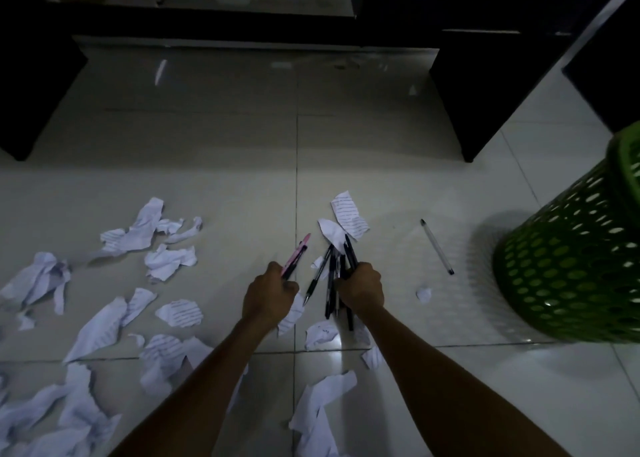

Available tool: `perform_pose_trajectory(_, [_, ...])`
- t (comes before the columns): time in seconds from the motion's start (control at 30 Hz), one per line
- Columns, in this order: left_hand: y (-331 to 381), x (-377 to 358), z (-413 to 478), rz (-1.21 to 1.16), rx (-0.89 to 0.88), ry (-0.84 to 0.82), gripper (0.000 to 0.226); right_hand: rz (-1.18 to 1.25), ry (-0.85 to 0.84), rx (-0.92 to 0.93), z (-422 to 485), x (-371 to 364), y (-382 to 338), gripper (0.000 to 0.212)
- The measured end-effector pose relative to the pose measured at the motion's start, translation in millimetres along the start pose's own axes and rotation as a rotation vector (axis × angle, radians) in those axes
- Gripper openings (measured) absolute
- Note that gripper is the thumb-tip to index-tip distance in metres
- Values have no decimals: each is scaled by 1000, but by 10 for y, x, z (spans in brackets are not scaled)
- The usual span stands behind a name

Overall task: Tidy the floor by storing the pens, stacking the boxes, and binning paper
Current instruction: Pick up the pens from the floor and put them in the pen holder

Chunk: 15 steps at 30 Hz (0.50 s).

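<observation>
While pen collection is the step in hand, I read the bundle of black pens [337,280] at lower centre of the frame, clamped in the right hand [362,288]. Its fingers are curled round the shafts, and the pens fan out above and below the fist. One black pen at the bundle's left edge may be loose (I cannot tell whether the fingers reach it).

Just left of the bundle, the left hand [268,295] pinches a pink pen [296,255] that angles up and to the right. A clear pen [437,247] lies alone on the floor tiles [346,145] at centre right. It is apart from both hands, between the bundle and the green perforated basket [568,266] at the right edge.

Crumpled lined paper [138,231] is scattered across the left and bottom of the frame, with some scraps directly under the hands. Dark furniture [485,93] borders the top.

Assessment: the pens are partly gathered and the paper is not yet binned. I see no boxes and no pen container.

Next move, as I judge it:
1. Pass the pink pen into the right-hand bundle to free the left hand.
2. Reach right for the clear pen.
3. Keep the right grip firm, since the splayed pens look liable to slip.
</observation>
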State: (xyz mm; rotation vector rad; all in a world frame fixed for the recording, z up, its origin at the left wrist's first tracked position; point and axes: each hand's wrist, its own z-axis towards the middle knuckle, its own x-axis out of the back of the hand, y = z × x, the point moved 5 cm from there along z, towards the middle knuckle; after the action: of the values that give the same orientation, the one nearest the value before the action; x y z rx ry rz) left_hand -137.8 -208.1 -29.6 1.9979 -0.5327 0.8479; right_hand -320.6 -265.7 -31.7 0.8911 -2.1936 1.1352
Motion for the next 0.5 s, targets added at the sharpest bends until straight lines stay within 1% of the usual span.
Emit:
perform_pose_trajectory(0.03, [67, -38, 7, -16, -17, -10, 18, -52, -18, 17, -31, -28, 3, 39])
perform_pose_trajectory(0.1, [145, -129, 7, -27, -12, -55, 34, -132, -37, 44, -95, -96, 29, 43])
perform_pose_trajectory(0.17, [165, -235, 10, -13, 13, -108, 49, -130, -43, 52, -119, -136, 55, 41])
perform_pose_trajectory(0.23, [151, -334, 23, -12, 31, -130, 53, -102, -64, 50, -96, -146, 64, 38])
perform_pose_trajectory(0.4, [220, -386, 16, 33, 45, -75, 67, -31, -61, 76, 4, -60, 58, 33])
perform_pose_trajectory(0.5, [288, -439, 3, 50, 7, -65, 62, 59, -34, 98, 79, 12, 89, 39])
